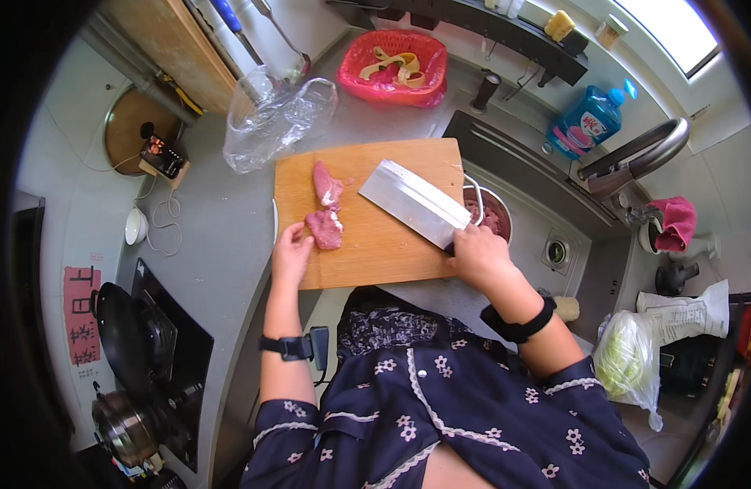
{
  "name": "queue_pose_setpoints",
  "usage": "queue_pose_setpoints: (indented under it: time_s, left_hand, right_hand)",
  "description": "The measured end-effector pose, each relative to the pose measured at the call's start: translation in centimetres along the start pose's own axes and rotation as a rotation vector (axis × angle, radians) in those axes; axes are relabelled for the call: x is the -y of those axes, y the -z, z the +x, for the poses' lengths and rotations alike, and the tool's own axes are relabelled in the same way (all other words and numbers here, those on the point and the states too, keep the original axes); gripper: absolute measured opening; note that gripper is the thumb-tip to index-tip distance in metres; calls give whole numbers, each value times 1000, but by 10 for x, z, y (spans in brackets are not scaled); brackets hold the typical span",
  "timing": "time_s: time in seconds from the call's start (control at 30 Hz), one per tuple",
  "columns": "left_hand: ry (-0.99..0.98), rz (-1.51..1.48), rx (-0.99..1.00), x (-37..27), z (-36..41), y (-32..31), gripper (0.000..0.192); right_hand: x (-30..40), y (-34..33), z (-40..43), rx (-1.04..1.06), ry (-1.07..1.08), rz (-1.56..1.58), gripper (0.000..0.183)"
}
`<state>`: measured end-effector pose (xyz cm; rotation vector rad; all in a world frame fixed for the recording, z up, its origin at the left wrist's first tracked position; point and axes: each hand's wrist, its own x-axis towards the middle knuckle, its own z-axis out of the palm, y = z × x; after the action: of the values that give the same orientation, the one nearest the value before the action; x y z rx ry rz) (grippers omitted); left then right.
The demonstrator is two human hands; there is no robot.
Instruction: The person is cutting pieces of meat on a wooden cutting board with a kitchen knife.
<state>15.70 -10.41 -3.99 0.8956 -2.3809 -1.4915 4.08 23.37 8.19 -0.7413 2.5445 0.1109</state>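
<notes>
My right hand (482,253) grips the handle of a Chinese cleaver (412,198). Its broad blade lies nearly flat over the wooden cutting board (388,263), pointing up and left. Two lumps of raw meat rest on the board's left part: a longer piece (326,183) and, just below it, a shorter piece (325,230); their ends meet or nearly meet. At the left edge of the shorter piece is my left hand (292,253), thumb and fingers slightly apart, fingertips at or against the meat. Most of the cleaver's handle is hidden by my right hand.
Right of the board, a pot (501,214) with meat stands in the sink (534,202) below the faucet (641,162). Behind the board are a crumpled plastic bag (275,122) and a red basket (388,79) with peelings. A wok (125,342) sits on the stove at left.
</notes>
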Motion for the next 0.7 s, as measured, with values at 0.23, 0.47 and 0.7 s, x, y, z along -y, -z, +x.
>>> queue_pose_setpoints:
  time_s: [0.23, 0.47, 0.7]
  left_hand:
    - [-97, 446, -77, -14, 44, -20, 50]
    - [117, 530, 210, -20, 54, -19, 25]
    - [-196, 538, 65, -55, 21, -11, 24]
  right_hand:
    - [-3, -42, -4, -280, -68, 224, 53]
    - [-5, -53, -3, -443, -41, 291, 37]
    - [-2, -61, 2, -430, -54, 251, 48]
